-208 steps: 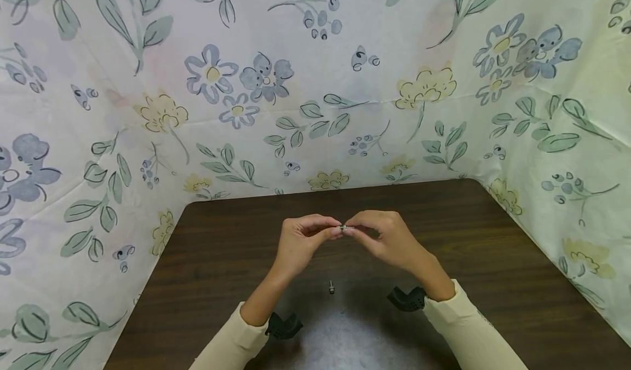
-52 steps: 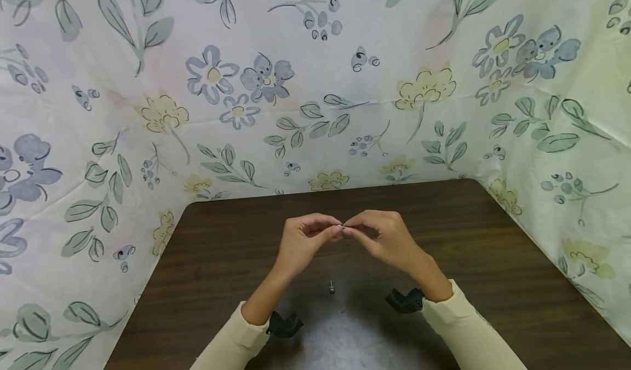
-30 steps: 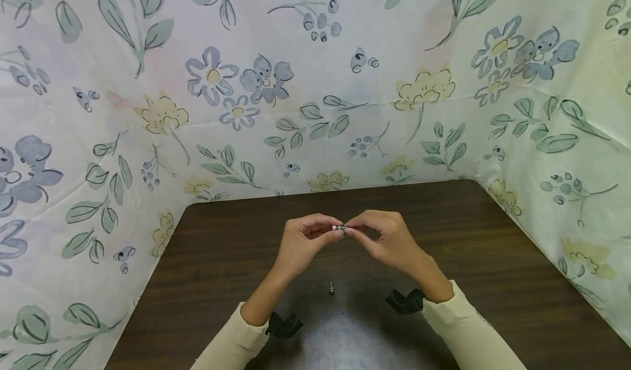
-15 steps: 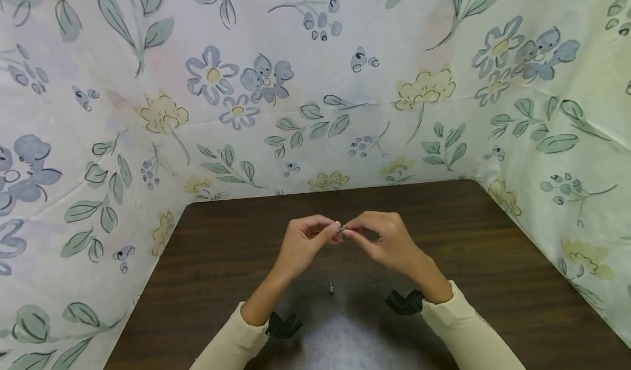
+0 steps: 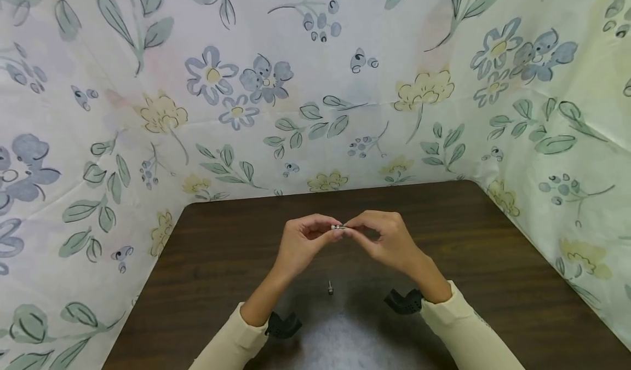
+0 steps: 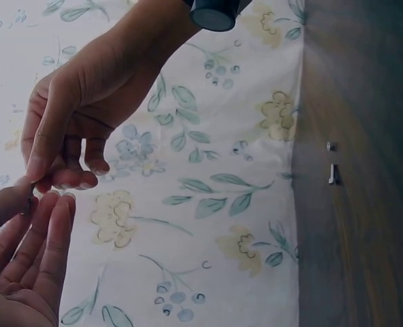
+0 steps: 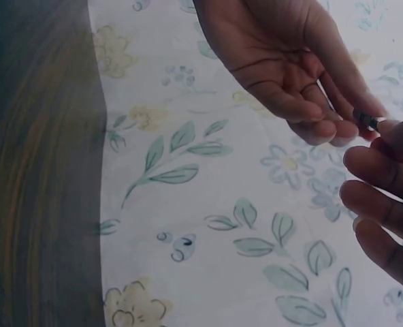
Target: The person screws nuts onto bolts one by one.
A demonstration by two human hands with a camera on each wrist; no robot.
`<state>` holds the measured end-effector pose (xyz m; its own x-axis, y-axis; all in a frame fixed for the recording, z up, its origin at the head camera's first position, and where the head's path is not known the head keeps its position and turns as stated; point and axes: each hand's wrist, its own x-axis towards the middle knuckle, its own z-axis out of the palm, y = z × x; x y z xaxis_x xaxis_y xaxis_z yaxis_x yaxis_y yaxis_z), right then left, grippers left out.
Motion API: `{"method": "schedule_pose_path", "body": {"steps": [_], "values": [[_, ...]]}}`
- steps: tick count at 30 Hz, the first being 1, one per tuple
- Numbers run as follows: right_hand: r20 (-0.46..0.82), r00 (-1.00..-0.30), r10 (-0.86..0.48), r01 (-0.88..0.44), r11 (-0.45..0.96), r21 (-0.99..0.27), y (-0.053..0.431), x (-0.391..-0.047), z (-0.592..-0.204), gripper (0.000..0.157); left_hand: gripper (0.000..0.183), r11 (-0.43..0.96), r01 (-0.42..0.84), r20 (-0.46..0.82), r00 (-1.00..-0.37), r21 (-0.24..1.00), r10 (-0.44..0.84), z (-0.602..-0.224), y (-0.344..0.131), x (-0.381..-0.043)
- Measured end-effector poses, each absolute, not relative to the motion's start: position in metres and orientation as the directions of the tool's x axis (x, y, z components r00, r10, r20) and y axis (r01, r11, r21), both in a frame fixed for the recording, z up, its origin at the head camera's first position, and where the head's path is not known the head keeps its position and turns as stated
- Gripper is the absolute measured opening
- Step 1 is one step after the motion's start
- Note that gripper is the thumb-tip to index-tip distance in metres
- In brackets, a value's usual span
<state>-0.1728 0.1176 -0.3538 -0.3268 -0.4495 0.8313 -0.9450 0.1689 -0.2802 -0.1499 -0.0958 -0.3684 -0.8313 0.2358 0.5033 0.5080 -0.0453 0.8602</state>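
Above the table, thumb and fingertips of my left hand (image 5: 304,245) pinch one end of a small metal bolt (image 5: 337,227). My right hand (image 5: 389,241) pinches its other, thinner end, so the fingertips of both hands nearly meet. In the right wrist view, dark ridges show on the bolt (image 7: 365,119) between the left hand (image 7: 283,65) and the right fingers (image 7: 375,197). The left wrist view has the bolt mostly hidden behind fingertips. A second bolt (image 5: 331,288) lies on the table below the hands; a short nut-like piece (image 6: 331,146) shows near it in the left wrist view.
The dark wood table (image 5: 236,249) is bordered at the back and sides by a floral cloth (image 5: 315,140). Black wrist mounts (image 5: 284,325) hang below both cream sleeves (image 5: 234,337).
Both hands stay in nearly the same place. Half a second ago the left thumb covered the held bolt; now the thumb is lower and the bolt shows again. The table bolt has not moved.
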Motion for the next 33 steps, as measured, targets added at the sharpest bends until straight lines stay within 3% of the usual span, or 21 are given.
{"method": "schedule_pose_path", "body": {"steps": [5, 9, 14, 16, 17, 22, 27, 33], "values": [[0.837, -0.319, -0.445, -0.948, 0.155, -0.279, 0.1160, -0.1720, -0.3550, 0.017, 0.008, -0.072, 0.489, 0.490, -0.837, 0.869, 0.244, -0.3696, -0.0943, -0.1501], [0.840, -0.317, -0.441, -0.948, 0.153, -0.278, 0.1161, -0.1709, -0.3571, 0.004, 0.010, -0.077, 0.497, 0.500, -0.832, 0.864, 0.240, -0.3719, -0.0934, -0.1502], [0.842, -0.322, -0.433, -0.947, 0.163, -0.278, 0.1181, -0.1705, -0.3570, 0.013, 0.035, -0.081, 0.561, 0.564, -0.795, 0.824, 0.223, -0.3704, -0.0947, -0.1495], [0.841, -0.329, -0.430, -0.944, 0.166, -0.285, 0.1186, -0.1706, -0.3563, 0.006, 0.039, -0.082, 0.582, 0.584, -0.781, 0.809, 0.222, -0.3690, -0.0952, -0.1492], [0.840, -0.332, -0.430, -0.943, 0.165, -0.288, 0.1189, -0.1707, -0.3560, 0.002, 0.037, -0.082, 0.588, 0.590, -0.775, 0.804, 0.225, -0.3684, -0.0953, -0.1489], [0.840, -0.328, -0.433, -0.945, 0.159, -0.287, 0.1186, -0.1710, -0.3574, 0.017, 0.021, -0.070, 0.598, 0.595, -0.767, 0.799, 0.241, -0.3711, -0.0945, -0.1495], [0.846, -0.323, -0.425, -0.946, 0.161, -0.280, 0.1180, -0.1715, -0.3571, 0.002, 0.017, -0.064, 0.590, 0.588, -0.776, 0.805, 0.229, -0.3721, -0.0943, -0.1500], [0.850, -0.311, -0.425, -0.950, 0.166, -0.265, 0.1168, -0.1723, -0.3558, 0.019, 0.013, -0.039, 0.550, 0.543, -0.807, 0.834, 0.233, -0.3706, -0.0933, -0.1506]]}}
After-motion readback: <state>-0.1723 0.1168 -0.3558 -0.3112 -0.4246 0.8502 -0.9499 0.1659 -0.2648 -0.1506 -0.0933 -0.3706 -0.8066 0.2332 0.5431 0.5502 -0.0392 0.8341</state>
